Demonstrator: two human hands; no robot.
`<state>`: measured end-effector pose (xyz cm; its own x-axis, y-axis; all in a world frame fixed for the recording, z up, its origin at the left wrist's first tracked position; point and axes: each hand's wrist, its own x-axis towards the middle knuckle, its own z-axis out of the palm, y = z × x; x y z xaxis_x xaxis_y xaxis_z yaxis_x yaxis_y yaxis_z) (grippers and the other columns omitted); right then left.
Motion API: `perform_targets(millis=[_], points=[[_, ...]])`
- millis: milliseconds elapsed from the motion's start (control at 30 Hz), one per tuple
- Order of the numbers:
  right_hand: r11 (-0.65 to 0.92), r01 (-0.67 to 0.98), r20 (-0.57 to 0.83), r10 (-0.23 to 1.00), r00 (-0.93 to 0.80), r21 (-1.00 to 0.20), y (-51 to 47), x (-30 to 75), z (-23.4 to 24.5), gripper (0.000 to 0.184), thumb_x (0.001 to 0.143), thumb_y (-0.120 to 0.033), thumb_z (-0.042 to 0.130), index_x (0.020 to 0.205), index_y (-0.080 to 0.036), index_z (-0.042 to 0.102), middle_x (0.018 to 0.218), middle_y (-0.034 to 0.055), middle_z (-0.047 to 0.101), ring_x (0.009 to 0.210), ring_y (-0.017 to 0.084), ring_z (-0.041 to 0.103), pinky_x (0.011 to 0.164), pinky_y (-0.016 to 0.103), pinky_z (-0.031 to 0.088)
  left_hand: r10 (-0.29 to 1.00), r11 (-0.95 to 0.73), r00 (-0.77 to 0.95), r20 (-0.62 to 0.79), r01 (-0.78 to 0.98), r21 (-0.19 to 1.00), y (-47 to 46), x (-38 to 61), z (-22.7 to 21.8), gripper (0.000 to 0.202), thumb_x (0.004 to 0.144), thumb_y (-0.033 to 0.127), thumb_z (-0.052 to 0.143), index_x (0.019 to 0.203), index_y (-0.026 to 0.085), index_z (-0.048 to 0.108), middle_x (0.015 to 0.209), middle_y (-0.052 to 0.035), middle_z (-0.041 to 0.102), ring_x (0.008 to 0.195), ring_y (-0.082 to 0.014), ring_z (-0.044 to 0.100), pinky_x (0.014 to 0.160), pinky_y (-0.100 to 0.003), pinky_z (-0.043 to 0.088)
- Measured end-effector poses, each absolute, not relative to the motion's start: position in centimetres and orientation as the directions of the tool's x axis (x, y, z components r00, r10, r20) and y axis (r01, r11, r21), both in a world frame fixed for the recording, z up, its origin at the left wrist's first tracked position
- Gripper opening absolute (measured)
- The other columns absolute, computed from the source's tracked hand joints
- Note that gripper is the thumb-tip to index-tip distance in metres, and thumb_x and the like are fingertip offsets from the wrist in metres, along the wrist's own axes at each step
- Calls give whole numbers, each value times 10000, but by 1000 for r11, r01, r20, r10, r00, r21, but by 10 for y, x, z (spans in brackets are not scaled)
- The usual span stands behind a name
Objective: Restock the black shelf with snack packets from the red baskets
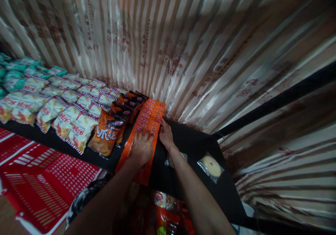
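Note:
A row of overlapping flat orange snack packets (154, 109) with repeated oval logos lies on the black shelf (193, 137), running from the wall to the front edge. My left hand (141, 146) rests on top of the packets, fingers spread and pointing away from me. At their right edge is my right hand (166, 133), fingers stretched along the side and touching the packets. Just left of the row stand an orange snack bag (105, 133) and several dark-topped bags behind it. A clear packet (169, 161) is partly hidden under my right forearm.
A round pale item in clear wrap (211, 165) lies on the shelf's right side. White snack bags (81, 130) and green bags (15, 75) fill the left. A red basket (49, 179) is below left; more packages (168, 207) sit below the shelf. A black bar (273, 100) crosses right.

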<state>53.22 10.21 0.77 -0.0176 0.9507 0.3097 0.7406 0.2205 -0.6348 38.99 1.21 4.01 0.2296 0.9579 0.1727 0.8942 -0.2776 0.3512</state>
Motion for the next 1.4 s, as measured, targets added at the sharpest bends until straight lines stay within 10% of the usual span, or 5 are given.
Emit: perform_targets(millis=[600, 867, 1400], points=[[312, 749, 431, 902, -40, -584, 82, 521, 33, 510, 756, -85, 369, 1234, -181, 517, 1230, 46, 573, 1242, 192, 382, 1040, 399, 344, 957, -276, 226, 180, 900, 337, 12, 390, 45, 438, 825, 232, 425, 1258, 213, 484, 1334, -63, 464, 1274, -309, 309, 1072, -509, 179], [194, 574, 344, 925, 163, -796, 8, 504, 33, 426, 831, -200, 320, 1206, -154, 515, 1239, 98, 556, 1157, 174, 494, 995, 371, 396, 954, -285, 227, 197, 891, 352, 11, 389, 41, 446, 834, 235, 417, 1276, 198, 462, 1347, -86, 446, 1282, -301, 301, 1084, -504, 157], [214, 774, 387, 921, 42, -596, -31, 502, -5, 427, 828, -151, 298, 1145, -116, 581, 1190, 130, 594, 1123, 201, 514, 979, 414, 404, 961, -270, 223, 162, 878, 394, 8, 387, 48, 418, 840, 213, 412, 1247, 188, 503, 1372, -77, 432, 1312, -297, 266, 1082, -490, 183]])
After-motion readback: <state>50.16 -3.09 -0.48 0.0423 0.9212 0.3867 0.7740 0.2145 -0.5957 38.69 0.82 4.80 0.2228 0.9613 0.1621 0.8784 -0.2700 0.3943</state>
